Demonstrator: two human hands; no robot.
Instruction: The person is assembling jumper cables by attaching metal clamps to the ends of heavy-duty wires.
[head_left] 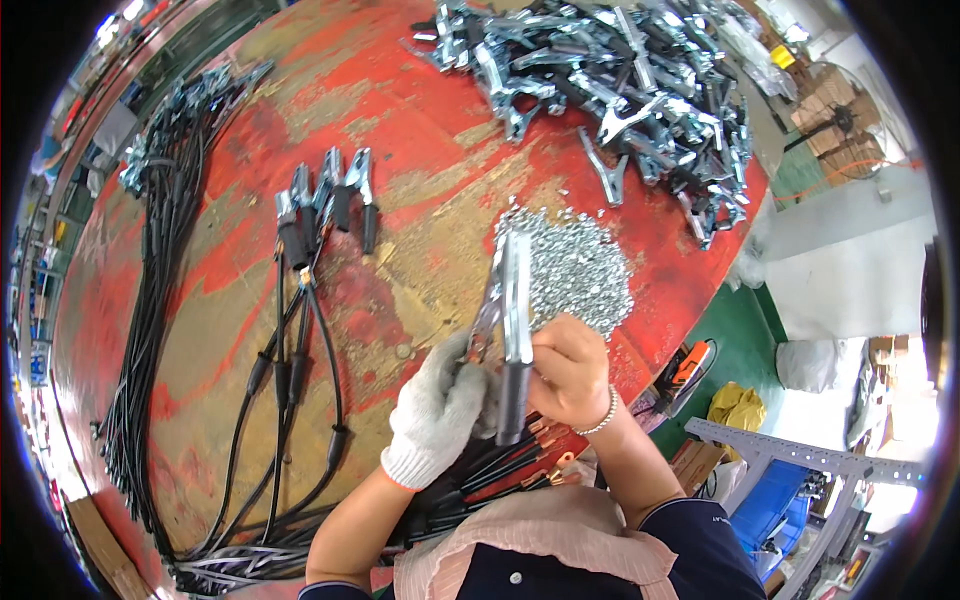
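My left hand [437,408], in a white knitted glove, is closed around the lower part of a silver metal spring clamp [517,290]. The clamp stands jaws away from me, with a black sleeve on its near handle. My bare right hand [572,370] is at the clamp's right side, its fingers curled in a pinch. What lies between those fingertips is hidden. Just beyond the clamp is a heap of small shiny metal parts [582,270], too small to name. Below my hands lie black cables [490,470] with copper-coloured ends [565,462].
A large pile of similar clamps [610,80] covers the far right of the worn red table [400,100]. Several cables with clamps attached [325,195] lie left of centre. A long bundle of black cables [165,260] runs down the left side. A grey metal frame [800,455] stands at right.
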